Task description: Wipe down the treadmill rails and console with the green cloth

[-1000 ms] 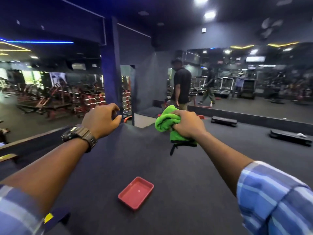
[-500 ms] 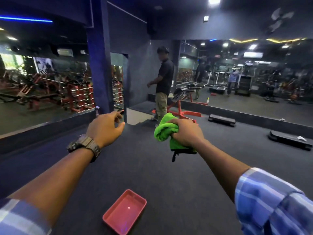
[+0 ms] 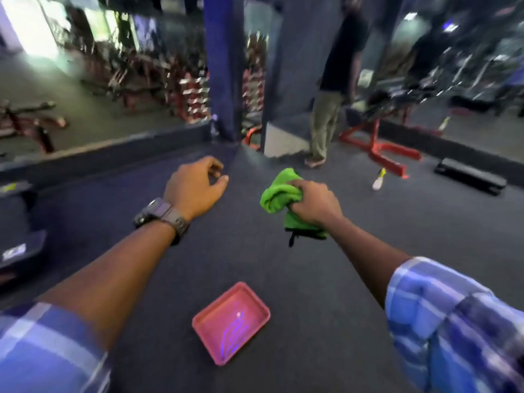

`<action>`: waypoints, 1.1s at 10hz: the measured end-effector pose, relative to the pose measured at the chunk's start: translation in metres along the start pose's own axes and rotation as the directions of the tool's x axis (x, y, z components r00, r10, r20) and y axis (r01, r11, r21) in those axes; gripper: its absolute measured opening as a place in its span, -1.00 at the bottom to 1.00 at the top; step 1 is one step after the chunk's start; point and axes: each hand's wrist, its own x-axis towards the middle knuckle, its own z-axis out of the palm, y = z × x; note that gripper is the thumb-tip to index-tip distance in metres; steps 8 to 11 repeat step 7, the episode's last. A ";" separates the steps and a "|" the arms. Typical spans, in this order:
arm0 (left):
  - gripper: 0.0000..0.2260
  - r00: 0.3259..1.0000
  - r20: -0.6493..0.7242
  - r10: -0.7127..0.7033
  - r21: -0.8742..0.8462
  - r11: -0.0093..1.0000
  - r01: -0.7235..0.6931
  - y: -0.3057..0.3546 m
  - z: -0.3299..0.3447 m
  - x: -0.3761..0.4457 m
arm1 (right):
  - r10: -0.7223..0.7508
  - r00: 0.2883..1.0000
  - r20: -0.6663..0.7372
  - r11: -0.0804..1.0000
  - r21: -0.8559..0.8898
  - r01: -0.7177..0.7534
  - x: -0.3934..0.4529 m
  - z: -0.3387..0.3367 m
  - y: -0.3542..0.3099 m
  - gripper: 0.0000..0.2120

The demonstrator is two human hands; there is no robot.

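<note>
**A:** Where is your cloth?

**B:** First look left. At the far left edge sits a dark machine part (image 3: 17, 222); it may be the treadmill, but it is too blurry to say. Your left hand (image 3: 195, 188) holds nothing, its fingers loosely curled. Your right hand (image 3: 314, 202) has its grip clamped on the bunched green cloth (image 3: 279, 194).

**A:** So which way do you go?

**B:** I think left. The cloth hand is the far one from that machine.
</note>
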 end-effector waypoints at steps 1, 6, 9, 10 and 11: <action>-0.78 0.988 0.091 -0.128 -0.015 0.991 0.130 -0.047 0.065 0.005 | 0.009 0.987 0.160 1.000 -0.004 -0.009 0.033 0.078 0.016 -0.53; -0.61 0.724 0.440 -0.532 0.142 0.837 0.529 -0.346 0.445 -0.150 | -0.088 0.705 0.704 0.996 0.061 0.063 0.095 0.637 0.129 -0.23; -0.62 0.696 0.416 -0.585 0.200 0.806 0.557 -0.373 0.479 -0.164 | -0.123 0.628 0.769 0.990 0.055 0.127 0.075 0.704 0.164 0.07; -0.62 0.696 0.416 -0.585 0.200 0.806 0.557 -0.373 0.479 -0.164 | -0.123 0.628 0.769 0.990 0.055 0.127 0.075 0.704 0.164 0.07; -0.62 0.696 0.416 -0.585 0.200 0.806 0.557 -0.373 0.479 -0.164 | -0.123 0.628 0.769 0.990 0.055 0.127 0.075 0.704 0.164 0.07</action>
